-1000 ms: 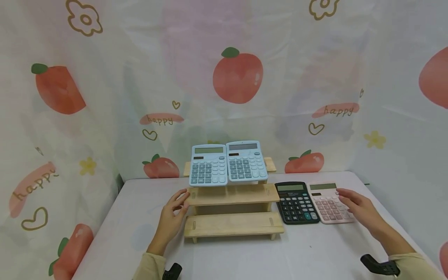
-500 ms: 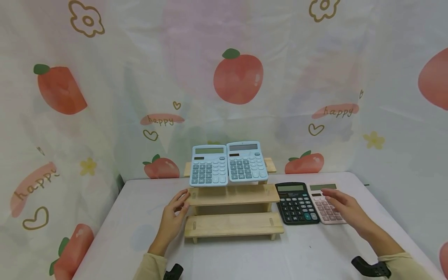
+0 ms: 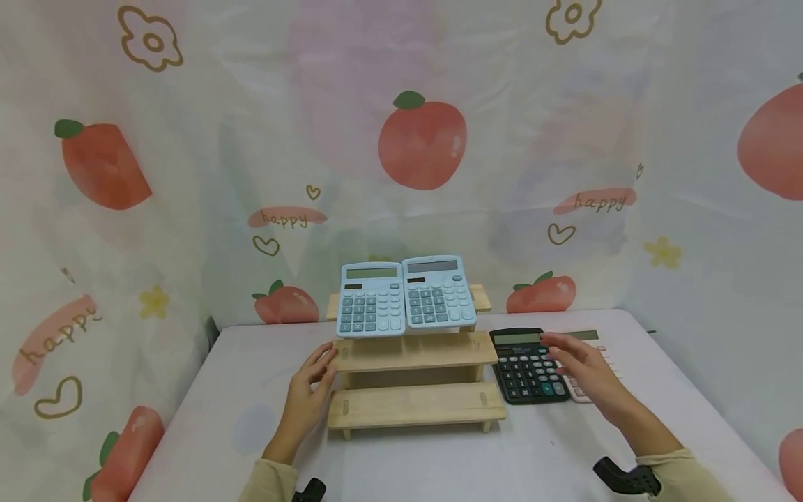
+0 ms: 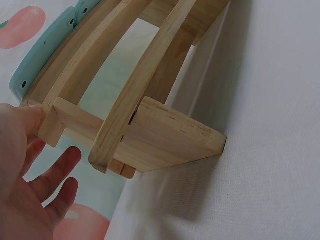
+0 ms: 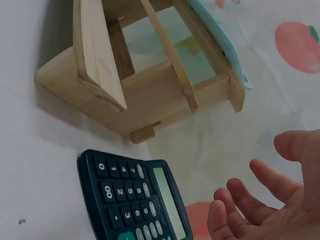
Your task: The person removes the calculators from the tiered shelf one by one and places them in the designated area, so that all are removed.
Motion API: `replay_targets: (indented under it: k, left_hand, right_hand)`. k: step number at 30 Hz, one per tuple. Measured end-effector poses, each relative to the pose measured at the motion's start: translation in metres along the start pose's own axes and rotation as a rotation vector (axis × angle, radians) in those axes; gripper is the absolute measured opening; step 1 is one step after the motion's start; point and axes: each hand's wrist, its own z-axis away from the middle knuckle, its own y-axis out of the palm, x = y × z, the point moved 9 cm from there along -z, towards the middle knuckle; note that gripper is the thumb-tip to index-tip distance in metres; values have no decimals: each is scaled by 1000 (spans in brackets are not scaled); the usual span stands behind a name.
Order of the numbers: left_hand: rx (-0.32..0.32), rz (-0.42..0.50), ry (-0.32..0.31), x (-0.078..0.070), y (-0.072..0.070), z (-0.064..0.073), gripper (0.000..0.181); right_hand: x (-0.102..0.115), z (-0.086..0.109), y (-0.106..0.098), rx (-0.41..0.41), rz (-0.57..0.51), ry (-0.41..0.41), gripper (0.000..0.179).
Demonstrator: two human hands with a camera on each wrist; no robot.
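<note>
A tiered wooden stand (image 3: 417, 404) stands mid-table. Two light blue calculators lean side by side on its top tier: the left calculator (image 3: 371, 307) and the right calculator (image 3: 439, 296). At the stand's left side, my left hand (image 3: 307, 394) holds the end of the middle shelf between thumb and index finger; its other fingers are spread in the left wrist view. My right hand (image 3: 586, 373) hovers with loosely bent fingers and nothing in it, over the inner edges of a black calculator (image 3: 523, 373) and a pink calculator (image 3: 580, 394). The hand hides much of the pink one.
The white table (image 3: 433, 464) carries everything. A curtain (image 3: 282, 139) printed with fruit and flowers surrounds its back and sides. The stand's lower shelf (image 3: 417, 406) bears nothing, and the black calculator lies close to the stand's right side.
My right hand has moved left, from over the pink calculator toward the black one. The left hand stays at the stand. The head view has shifted slightly.
</note>
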Motion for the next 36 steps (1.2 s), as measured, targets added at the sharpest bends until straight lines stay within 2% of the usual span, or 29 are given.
replay_targets:
  k: [7, 12, 16, 23, 28, 36]
  left_hand:
    - [-8, -26, 29, 1, 1, 0, 37]
    - [-5, -31, 15, 1, 2, -1, 38]
    - [1, -27, -8, 2, 2, -1, 38]
    - [-7, -29, 22, 2, 2, 0, 37]
    - [-1, -7, 4, 4, 2, 0, 38]
    - [-12, -18, 23, 4, 2, 0, 37]
  right_hand:
    - [25, -1, 18, 7, -54, -71, 48]
    - [43, -2, 26, 20, -107, -123, 46]
    - [52, -6, 31, 23, -130, -126, 47]
    - [64, -14, 43, 28, -163, -128, 47]
    - [71, -21, 52, 40, -199, -123, 50]
    - [82, -37, 63, 77, -273, -141, 55]
